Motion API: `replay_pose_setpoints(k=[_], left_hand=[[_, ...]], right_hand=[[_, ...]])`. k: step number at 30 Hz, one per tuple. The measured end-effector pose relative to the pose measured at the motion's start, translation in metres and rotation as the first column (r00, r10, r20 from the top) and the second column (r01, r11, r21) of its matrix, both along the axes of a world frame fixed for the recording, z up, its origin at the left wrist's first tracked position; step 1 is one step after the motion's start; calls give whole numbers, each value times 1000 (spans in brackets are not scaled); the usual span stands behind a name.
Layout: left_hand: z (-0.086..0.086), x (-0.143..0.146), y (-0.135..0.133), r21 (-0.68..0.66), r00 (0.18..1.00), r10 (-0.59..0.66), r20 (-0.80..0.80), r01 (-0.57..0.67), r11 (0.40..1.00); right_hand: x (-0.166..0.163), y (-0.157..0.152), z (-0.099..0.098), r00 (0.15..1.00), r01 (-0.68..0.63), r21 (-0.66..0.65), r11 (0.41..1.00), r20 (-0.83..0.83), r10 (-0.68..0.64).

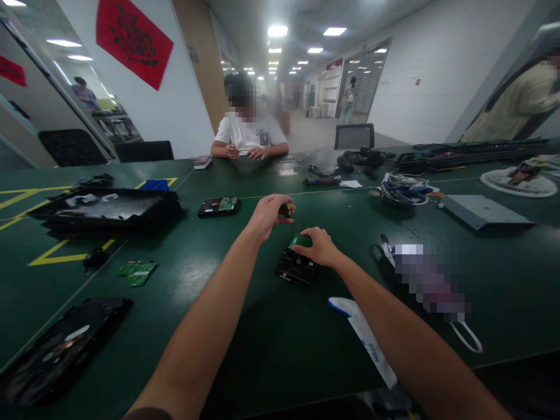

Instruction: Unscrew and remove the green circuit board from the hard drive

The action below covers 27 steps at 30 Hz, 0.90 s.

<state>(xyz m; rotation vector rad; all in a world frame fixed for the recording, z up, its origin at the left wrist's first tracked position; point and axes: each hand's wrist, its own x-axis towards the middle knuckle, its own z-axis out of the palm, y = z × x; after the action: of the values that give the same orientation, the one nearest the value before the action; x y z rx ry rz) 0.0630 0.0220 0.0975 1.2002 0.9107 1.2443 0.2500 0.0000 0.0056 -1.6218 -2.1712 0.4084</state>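
A black hard drive (296, 269) with a green circuit board (301, 240) on top lies on the dark green table (271, 350) in front of me. My right hand (318, 247) rests on the drive, fingers curled over the board. My left hand (269, 214) is closed round the black and yellow handle of a small screwdriver (286, 211), held upright. Its thin shaft points down at the board.
A second drive (219, 206) lies further back; loose green boards (137, 272) and a black tray (105, 209) sit to the left. Another black tray (61, 347) is near left. A lanyard strap (365, 338), cables (405, 191) and a grey plate (483, 211) lie right. A seated person (249, 131) works opposite.
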Motion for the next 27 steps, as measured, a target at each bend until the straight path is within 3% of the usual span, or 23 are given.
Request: replay_pose_setpoints(k=[4, 9, 18, 24, 27], left_hand=[[-3, 2, 1, -12, 998, -25, 61, 25, 1000], [-2, 0, 3, 87, 997, 43, -58, -38, 996], [-1, 2, 1, -18, 998, -34, 59, 35, 999], [-1, -1, 1, 88, 996, 40, -75, -34, 996], [1, -1, 0, 49, 999, -7, -52, 9, 999]], right_hand=[[-2, -2, 3, 1000, 15, -3, 1000, 11, -15], [-2, -3, 5, 1000, 15, -2, 1000, 5, -15], [-1, -2, 4, 1000, 13, 5, 1000, 7, -13], [-1, -2, 4, 1000, 7, 2, 1000, -5, -7], [-1, -1, 4, 1000, 2, -5, 1000, -6, -2]])
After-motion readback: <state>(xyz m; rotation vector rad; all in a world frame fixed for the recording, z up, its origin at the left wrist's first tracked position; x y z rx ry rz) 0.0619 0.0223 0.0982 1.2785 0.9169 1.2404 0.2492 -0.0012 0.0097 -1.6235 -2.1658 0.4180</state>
